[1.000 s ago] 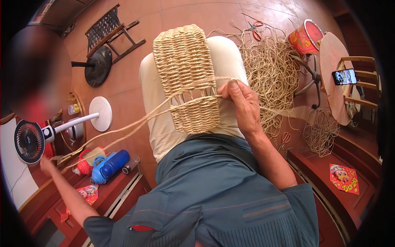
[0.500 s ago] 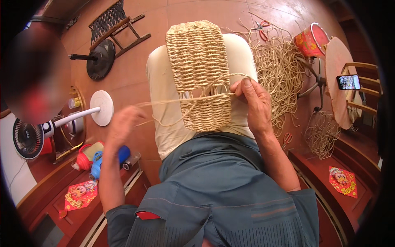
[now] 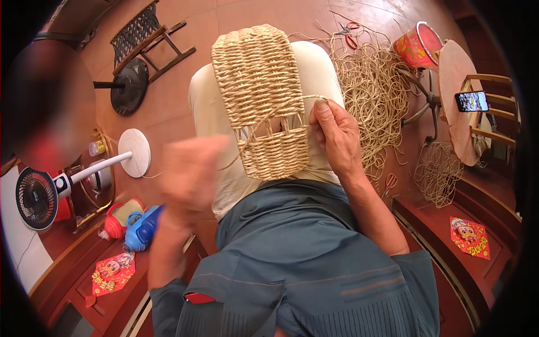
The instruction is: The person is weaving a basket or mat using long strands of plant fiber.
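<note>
A pale woven straw panel (image 3: 258, 73) lies on a cream padded surface (image 3: 317, 67) over my lap, with an open band of bare strands across its lower part. At its right edge my right hand (image 3: 336, 135) pinches a twisted straw cord (image 3: 309, 96) between thumb and fingers. The cord runs diagonally across the panel toward the lower left. My left hand (image 3: 191, 168) is smeared by motion to the left of the panel, near the loose cord; its fingers cannot be made out.
A heap of straw cord (image 3: 368, 101) with pliers (image 3: 351, 36) lies right, near a red bucket (image 3: 418, 45), a round board (image 3: 456, 140), a phone (image 3: 471, 102) and scissors (image 3: 390, 182). Left are a white fan (image 3: 36, 199), water bottles (image 3: 140, 227) and a folding stool (image 3: 151, 42).
My left hand has swept inward from the far left toward the panel. The long taut cords have slackened and dropped. My right hand remains pinched at the right edge.
</note>
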### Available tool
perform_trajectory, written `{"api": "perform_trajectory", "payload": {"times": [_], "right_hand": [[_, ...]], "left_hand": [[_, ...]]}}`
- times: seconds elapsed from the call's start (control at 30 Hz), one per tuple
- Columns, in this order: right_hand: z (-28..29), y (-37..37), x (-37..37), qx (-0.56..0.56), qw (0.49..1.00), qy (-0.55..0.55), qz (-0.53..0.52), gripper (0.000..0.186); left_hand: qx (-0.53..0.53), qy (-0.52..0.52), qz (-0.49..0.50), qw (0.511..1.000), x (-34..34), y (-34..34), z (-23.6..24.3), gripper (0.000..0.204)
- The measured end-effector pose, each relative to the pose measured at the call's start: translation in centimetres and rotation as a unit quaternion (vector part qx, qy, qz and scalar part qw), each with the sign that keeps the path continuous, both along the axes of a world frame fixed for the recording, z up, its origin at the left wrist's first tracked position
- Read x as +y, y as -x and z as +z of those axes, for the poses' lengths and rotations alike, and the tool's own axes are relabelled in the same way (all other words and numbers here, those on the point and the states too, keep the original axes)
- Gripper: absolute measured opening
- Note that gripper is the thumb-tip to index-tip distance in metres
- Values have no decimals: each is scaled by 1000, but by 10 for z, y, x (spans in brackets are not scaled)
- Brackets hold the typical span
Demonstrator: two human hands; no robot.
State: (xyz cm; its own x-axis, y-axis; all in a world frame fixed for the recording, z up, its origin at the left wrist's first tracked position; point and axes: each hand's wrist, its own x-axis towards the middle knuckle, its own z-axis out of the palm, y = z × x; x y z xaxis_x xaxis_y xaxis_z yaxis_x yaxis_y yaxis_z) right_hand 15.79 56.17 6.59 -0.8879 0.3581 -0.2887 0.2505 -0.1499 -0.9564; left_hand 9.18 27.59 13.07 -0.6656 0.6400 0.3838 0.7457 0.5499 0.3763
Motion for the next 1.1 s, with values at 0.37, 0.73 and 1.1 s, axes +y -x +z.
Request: {"api": "perform_trajectory", "payload": {"times": [0.37,0.73,1.1], "right_hand": [[-5,14,-1,-1,997,-72,14,35],[1,-15,-16,6,985,142,-93,35],[5,-25,-24,77,994,60,-42,54]], "left_hand": [[130,83,-60,986,106,-19,-37,44],[158,148,-65,974,104,-22,-25,45],[53,87,-76,992,100,-16,-19,47]]}}
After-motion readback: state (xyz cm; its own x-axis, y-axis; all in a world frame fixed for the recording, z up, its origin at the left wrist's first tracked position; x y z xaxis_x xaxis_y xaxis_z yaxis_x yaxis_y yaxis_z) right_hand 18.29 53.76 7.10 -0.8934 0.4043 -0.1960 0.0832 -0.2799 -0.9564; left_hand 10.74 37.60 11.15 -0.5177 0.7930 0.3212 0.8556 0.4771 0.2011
